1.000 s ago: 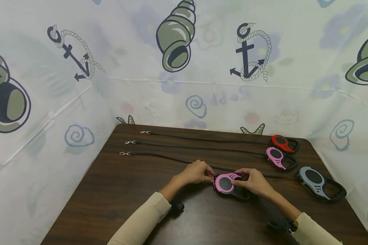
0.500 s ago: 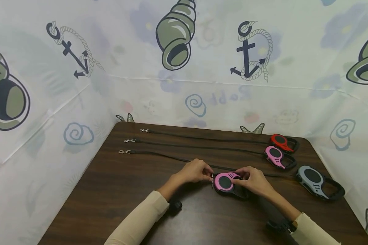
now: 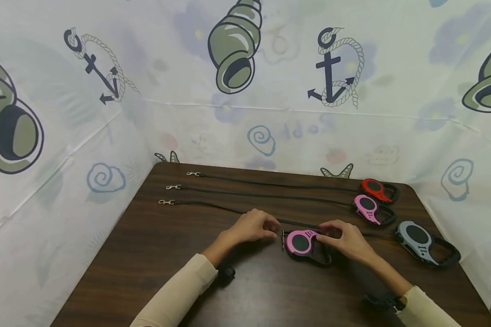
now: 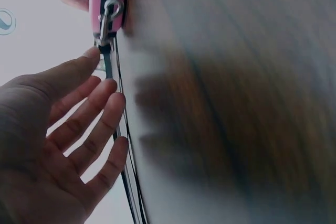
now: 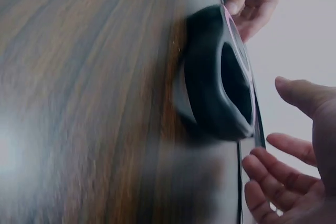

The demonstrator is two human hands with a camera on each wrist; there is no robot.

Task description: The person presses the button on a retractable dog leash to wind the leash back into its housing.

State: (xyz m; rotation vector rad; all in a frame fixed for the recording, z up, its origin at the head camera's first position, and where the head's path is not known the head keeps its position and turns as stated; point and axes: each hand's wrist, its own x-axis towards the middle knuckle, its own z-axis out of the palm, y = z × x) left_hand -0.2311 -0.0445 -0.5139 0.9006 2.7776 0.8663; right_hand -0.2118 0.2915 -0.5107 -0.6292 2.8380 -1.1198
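A pink and black retractable dog leash (image 3: 300, 242) lies flat on the table in front of me, its black handle loop toward the right. At its left end a metal snap hook (image 4: 108, 18) shows in the left wrist view. My left hand (image 3: 254, 227) hovers just left of that hook, fingers loosely bent and apart from it. To the right, my right hand (image 3: 345, 238) is beside the handle with thumb and fingers spread, holding nothing. In the right wrist view the black handle (image 5: 212, 77) stands clear of the right fingers (image 5: 283, 182).
Behind lie a red leash (image 3: 375, 189), another pink leash (image 3: 367, 210) and a grey leash (image 3: 418, 236) along the right side. Their black cords stretch left across the brown table (image 3: 147, 272), ending in metal hooks. A patterned cloth (image 3: 286, 136) hangs behind the table.
Both hands have let go of the near pink leash. The left hand has drawn a little to the left and the right hand a little to the right; the leash stays in place.
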